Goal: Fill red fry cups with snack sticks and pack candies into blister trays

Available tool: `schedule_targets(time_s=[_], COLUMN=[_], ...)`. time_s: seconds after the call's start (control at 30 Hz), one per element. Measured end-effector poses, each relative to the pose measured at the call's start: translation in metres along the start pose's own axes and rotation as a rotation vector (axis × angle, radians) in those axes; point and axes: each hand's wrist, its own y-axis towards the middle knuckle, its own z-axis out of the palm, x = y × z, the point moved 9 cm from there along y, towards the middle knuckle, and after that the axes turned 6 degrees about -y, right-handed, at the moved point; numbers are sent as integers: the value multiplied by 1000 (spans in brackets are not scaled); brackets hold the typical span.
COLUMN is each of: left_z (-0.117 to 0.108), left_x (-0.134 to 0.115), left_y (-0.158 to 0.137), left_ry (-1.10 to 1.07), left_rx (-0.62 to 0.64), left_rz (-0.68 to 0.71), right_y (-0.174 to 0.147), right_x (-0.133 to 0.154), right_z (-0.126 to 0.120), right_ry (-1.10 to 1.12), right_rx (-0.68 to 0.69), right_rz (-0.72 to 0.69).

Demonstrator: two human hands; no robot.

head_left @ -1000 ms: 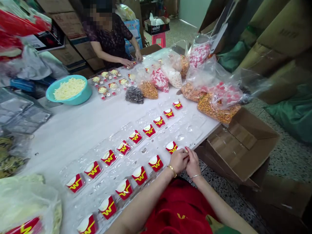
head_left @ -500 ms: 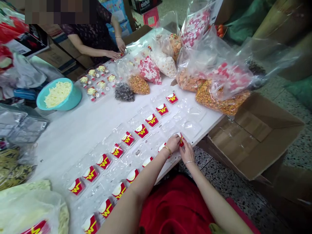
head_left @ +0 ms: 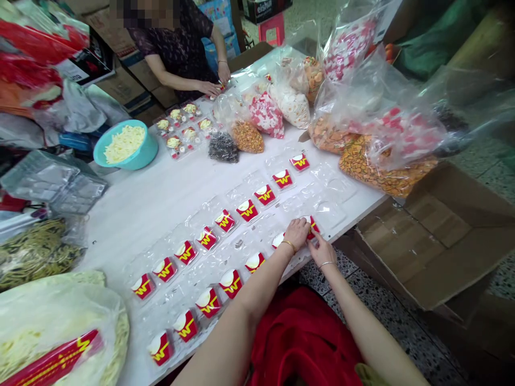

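Note:
At the near edge of the table, my left hand (head_left: 296, 234) is closed with its fingertips on a small red fries carton (head_left: 314, 227) marked in yellow. From the other side, my right hand (head_left: 323, 252) has its thumb and fingers on the carton's lower edge. The carton sits in a clear plastic tray, partly covered by my fingers. Another red carton (head_left: 278, 239) shows beside my left wrist. Two rows of similar cartons in clear trays (head_left: 330, 209) run down the table, such as one carton (head_left: 264, 194) in the far row.
Across the table (head_left: 132, 214), a person's hands (head_left: 215, 89) work near filled trays (head_left: 188, 132). A turquoise basin (head_left: 126, 155) holds pale yellow strips. Bags of small coloured pieces (head_left: 386, 166) crowd the far right; an open cardboard box (head_left: 438, 230) stands below the right edge.
The view has swung left, so the table's contents appear further right. Both hands stay at the same carton, with my right fingers slightly lower along its edge.

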Motion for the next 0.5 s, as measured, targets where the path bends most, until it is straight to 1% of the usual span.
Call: schedule_targets(time_s=[0.07,0.17,0.23,0.3,0.37,0.43,0.5], left_z=[-9,-15,-6,10,25,36,41], left_x=[-2,-5,-3,4,13,20,25], left_y=[-19,-71,-106,-132,-144,-146,-144], left_ry=[-6,5,56,121,166,187,190], left_rx=[-53,-123,-83,1,65,89,92], left_rz=[-22,-55,-87,-118,-129,-124,-110], right_y=[-1,-4,-5,-7,-9,-10,-11], right_x=[0,3,5,4,4,5,6], right_z=[0,0,1,2,3,5,7], right_ry=[-20,-43,-53,-57,-58,-63,-73], right_rx=[20,4,-11,-22,-26,-27,-16], right_rz=[16,13,7,8,5,-3,-2])
